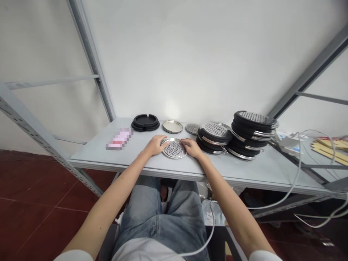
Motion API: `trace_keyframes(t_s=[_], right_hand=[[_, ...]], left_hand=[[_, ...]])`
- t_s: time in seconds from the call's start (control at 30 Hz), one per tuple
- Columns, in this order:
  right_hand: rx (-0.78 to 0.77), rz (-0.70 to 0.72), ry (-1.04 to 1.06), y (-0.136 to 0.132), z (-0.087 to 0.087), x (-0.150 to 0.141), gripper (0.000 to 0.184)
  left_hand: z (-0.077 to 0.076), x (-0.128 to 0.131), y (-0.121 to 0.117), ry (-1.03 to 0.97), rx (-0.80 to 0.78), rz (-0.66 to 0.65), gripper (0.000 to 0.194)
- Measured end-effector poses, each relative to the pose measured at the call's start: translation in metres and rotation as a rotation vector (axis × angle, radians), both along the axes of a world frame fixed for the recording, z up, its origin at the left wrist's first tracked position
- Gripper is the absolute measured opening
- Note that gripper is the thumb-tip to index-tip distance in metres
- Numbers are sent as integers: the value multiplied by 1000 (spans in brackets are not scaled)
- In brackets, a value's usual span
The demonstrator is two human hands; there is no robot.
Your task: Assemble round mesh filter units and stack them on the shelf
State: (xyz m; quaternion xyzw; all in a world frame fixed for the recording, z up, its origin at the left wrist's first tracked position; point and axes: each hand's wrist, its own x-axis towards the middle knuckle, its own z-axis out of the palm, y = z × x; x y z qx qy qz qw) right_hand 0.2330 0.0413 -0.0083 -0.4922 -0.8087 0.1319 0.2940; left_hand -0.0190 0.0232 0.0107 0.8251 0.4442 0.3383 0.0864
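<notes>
Near the front of the grey shelf, a round silver tray with a perforated metal disc (174, 149) in it lies flat between my hands. My left hand (156, 145) grips its left rim, thumb over the edge and fingers curled along the far side. On the opposite rim, my right hand (192, 148) has its fingertips closed against the edge. Behind it sit shallow round metal trays (173, 126), stacked, and a pile of perforated discs (193, 129). Black ring-shaped holders (145, 122) are piled at the back left.
To my right stand two stacks of black-and-silver round assemblies, a shorter one (214, 137) and a taller one (251, 134). A blurred pink item (119, 139) lies at left. Metal shelf posts (92, 61) flank the surface; a white cable (296, 174) hangs at right.
</notes>
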Motion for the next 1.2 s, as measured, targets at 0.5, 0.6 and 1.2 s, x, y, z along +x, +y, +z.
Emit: trace_keyframes(t_s=[0.5, 0.6, 1.2], right_hand=[[-113, -96, 170, 30, 4, -23, 40], [-99, -149, 210, 30, 1, -20, 38], [9, -45, 170, 21, 3, -22, 26]], left_hand=[[1, 0, -2, 201, -93, -156, 87], [-1, 1, -1, 193, -93, -144, 85], [-1, 0, 0, 193, -49, -177, 67]])
